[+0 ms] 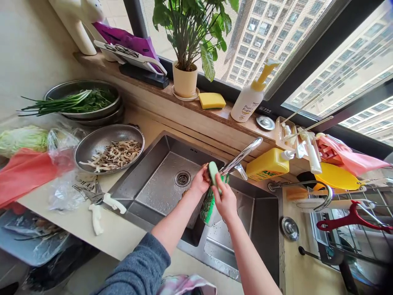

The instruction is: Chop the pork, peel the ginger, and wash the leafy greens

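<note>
Gripping green block point(212, 170) in right hand point(226, 200); cannot tell grasp of left hand point(200, 180); could slip into sink point(161, 176) if wet.

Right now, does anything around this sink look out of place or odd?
One thing: the white-handled scissors lie with their handles splayed on the counter, one handle close to the front edge, where they could perhaps get knocked off. I see no obvious damage.

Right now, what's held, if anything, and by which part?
A pale green oval, near its lower end, in the right hand. Whether the left hand holds anything can't be told.
</note>
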A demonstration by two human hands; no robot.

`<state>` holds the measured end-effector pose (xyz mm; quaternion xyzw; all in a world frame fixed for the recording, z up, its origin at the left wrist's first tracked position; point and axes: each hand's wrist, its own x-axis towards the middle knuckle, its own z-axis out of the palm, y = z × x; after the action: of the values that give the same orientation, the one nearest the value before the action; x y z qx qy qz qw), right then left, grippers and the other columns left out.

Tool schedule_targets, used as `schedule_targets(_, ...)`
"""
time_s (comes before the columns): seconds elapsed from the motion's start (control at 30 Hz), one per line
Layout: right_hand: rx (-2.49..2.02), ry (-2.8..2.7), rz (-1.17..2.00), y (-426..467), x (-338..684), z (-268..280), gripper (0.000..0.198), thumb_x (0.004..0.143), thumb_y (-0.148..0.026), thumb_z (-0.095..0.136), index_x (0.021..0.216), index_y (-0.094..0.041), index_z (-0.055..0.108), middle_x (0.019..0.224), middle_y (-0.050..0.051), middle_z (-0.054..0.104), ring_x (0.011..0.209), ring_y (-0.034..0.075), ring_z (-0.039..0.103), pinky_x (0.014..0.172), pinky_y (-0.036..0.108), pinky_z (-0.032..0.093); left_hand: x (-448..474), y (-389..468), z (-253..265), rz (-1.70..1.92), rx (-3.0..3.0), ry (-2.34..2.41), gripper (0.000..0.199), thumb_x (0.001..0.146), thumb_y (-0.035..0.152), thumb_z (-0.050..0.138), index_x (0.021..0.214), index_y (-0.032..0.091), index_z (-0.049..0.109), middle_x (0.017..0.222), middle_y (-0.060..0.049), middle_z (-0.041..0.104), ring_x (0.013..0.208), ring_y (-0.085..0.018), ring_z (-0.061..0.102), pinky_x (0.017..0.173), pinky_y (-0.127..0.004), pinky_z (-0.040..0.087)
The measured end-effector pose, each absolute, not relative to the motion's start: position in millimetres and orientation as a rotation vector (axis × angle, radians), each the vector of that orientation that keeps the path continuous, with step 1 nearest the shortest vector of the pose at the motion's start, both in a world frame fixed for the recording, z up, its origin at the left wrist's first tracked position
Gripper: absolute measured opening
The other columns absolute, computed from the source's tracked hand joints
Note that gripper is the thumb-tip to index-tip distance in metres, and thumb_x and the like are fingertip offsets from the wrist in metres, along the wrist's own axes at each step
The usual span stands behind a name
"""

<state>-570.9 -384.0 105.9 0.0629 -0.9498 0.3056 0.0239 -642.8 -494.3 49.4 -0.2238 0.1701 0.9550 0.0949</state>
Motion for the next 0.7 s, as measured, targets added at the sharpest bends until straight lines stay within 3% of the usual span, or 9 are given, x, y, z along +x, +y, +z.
schedule_targets(0.1, 0.209, -2.987, 0.909, -379, -575, 107, 0.047, 0.089, -0.038, 0.039, 0.135, -0.027, 0.041, 0.087, 0.004, 0.061, 0.073, 0.014, 0.058, 0.068, 0.024, 0.045, -644, -491, 50, 2.8, -0.731, 0.517, 0.019, 0.081, 0.016, 0.055, 0.097, 0.014, 0.064, 0.078, -0.004, 0.071, 0.068, -0.013, 0.066, 0.069, -0.025, 0.053)
schedule_targets(0.2, 0.031, -2.943, 0.939, -380, -579, 105, 0.045, 0.089, -0.038, 0.038, 0.131, -0.025, 0.047, 0.097, 0.006, 0.063, 0.084, 0.017, 0.06, 0.075, 0.026, 0.046, -643, -485, 49, 2.783, -0.819, 0.488, 0.017, 0.08, 0.016, 0.057, 0.096, 0.015, 0.065, 0.071, -0.001, 0.07, 0.062, -0.011, 0.065, 0.066, -0.022, 0.053)
schedule_targets(0.4, 0.194, -2.96, 1.098, -383, -571, 100, 0.048, 0.088, -0.037, 0.04, 0.134, -0.024, 0.044, 0.105, 0.008, 0.064, 0.09, 0.018, 0.061, 0.08, 0.029, 0.047, -642, -487, 41, 2.842, -0.712, 0.487, 0.025, 0.081, 0.024, 0.058, 0.103, 0.015, 0.064, 0.083, -0.005, 0.071, 0.076, -0.016, 0.067, 0.074, -0.026, 0.053)
schedule_targets(0.57, -0.014, -2.794, 1.234, -375, -593, 101, 0.05, 0.087, -0.039, 0.041, 0.133, -0.022, 0.044, 0.122, 0.007, 0.06, 0.106, 0.019, 0.057, 0.088, 0.031, 0.045, -637, -482, 49, 2.808, -0.778, 0.401, 0.025, 0.084, 0.02, 0.051, 0.106, 0.015, 0.061, 0.084, -0.004, 0.071, 0.075, -0.013, 0.067, 0.076, -0.026, 0.052)
schedule_targets(0.7, -0.05, -2.727, 1.375, -373, -588, 100, 0.053, 0.086, -0.042, 0.04, 0.135, -0.02, 0.042, 0.119, 0.006, 0.061, 0.103, 0.02, 0.059, 0.083, 0.032, 0.049, -638, -487, 57, 2.808, -0.718, 0.326, 0.026, 0.089, 0.026, 0.043, 0.105, 0.017, 0.062, 0.092, -0.005, 0.07, 0.08, -0.014, 0.065, 0.077, -0.028, 0.051)
